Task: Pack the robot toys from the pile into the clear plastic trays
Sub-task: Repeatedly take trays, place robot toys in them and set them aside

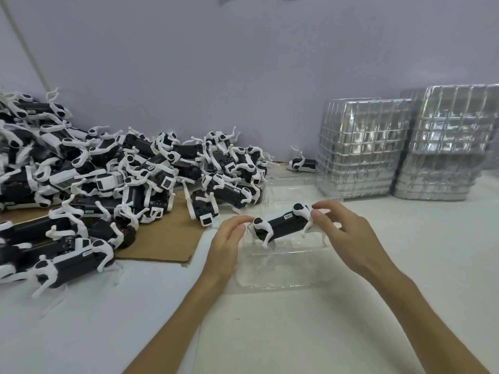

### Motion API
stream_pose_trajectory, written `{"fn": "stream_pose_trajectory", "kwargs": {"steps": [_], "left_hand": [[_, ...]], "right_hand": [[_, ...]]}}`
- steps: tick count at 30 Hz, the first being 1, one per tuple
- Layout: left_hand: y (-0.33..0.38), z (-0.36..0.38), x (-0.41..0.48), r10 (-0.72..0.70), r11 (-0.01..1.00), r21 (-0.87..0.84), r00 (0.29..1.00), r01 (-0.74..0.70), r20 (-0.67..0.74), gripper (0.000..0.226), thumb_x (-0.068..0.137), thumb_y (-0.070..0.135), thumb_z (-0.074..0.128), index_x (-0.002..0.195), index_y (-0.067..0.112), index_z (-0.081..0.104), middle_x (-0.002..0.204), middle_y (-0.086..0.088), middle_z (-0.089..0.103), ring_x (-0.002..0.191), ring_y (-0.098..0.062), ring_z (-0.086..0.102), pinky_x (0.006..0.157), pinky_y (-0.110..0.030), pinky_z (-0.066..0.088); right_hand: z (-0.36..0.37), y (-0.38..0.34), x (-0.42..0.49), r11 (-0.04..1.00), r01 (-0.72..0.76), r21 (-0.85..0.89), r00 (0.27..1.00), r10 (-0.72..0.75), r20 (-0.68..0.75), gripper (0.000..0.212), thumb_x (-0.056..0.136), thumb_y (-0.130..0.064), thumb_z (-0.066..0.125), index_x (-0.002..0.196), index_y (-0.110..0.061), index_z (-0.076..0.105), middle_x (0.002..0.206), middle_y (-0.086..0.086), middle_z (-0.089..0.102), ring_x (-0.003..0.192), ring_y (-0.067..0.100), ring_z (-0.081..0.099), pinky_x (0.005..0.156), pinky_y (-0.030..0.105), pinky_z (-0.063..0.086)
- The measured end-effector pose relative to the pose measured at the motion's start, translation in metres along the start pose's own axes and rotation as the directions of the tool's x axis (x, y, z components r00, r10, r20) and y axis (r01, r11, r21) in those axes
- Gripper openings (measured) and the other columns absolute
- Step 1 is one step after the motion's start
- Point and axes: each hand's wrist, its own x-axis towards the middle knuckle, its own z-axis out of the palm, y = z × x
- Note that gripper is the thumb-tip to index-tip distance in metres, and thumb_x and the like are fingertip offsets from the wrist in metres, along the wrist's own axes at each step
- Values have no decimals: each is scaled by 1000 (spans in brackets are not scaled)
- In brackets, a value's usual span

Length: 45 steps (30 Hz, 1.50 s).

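Robot toy [283, 224] spanned end to end between both hands, over its tray.

Its long axis runs left to right across the person's front, the right end a little farther away, legs pointing down into the clear plastic tray [283, 280] on the table [378, 319]. The left hand [229, 238] curls its fingertips against the toy's left end. The right hand [348, 236] pinches the right end between thumb and forefinger. Neither hand is nearer, as each has one end. Seating the toy likely calls for a straight push downward, with that axis kept in line with the tray's hollow. The pile [108, 171] lies to the left and the stacked trays [359, 149] to the far right.
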Motion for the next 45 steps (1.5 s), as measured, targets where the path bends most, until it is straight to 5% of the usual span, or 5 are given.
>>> {"fn": "stream_pose_trajectory", "kwargs": {"steps": [14, 19, 33, 41, 45], "left_hand": [[1, -6, -1, -22, 999, -46, 1000, 22, -6, 27, 85, 39, 58, 107, 30, 72, 123, 1, 65, 122, -14, 56, 110, -37, 39], [2, -5, -3, -45, 999, -12, 998, 46, 36, 33, 83, 41, 59, 114, 33, 69, 131, 6, 62, 129, -10, 51, 111, -34, 37], [10, -10, -7, 104, 994, 56, 983, -96, -154, 62, 84, 44, 59, 144, 42, 47, 135, 38, 51, 111, 19, 56, 85, -2, 42], [10, -11, -5, 99, 990, 102, 993, -92, -63, 63, 89, 43, 56, 148, 53, 36, 80, 43, 59, 75, -28, 57, 76, -58, 55], [14, -10, -8, 187, 976, 121, 981, -180, -45, 64, 90, 39, 54, 151, 45, 36, 131, 33, 57, 88, -19, 68, 85, -50, 57]], "right_hand": [[15, 8, -1, 967, 43, -249, 978, 10, 209, 76, 85, -74, 13, 129, -39, 64, 162, -12, 25, 149, 7, 14, 120, 45, 19], [12, 11, 4, 995, -91, 43, 993, 88, 73, 26, 103, -50, 39, 121, -45, 57, 139, -15, 49, 122, 7, 50, 91, 17, 35], [19, 5, 1, 889, -230, 396, 966, 159, 204, 69, 80, -75, 59, 141, -47, 42, 143, -20, 49, 129, -3, 48, 97, 21, 40], [15, 11, 3, 897, -150, 417, 987, 107, 123, 63, 71, -60, 73, 124, -41, 45, 133, -11, 62, 112, 5, 65, 83, 23, 45], [16, 14, 5, 899, -141, 414, 990, 138, 37, 64, 62, -65, 74, 119, -48, 51, 120, -19, 65, 93, -8, 65, 69, 14, 47]]}}
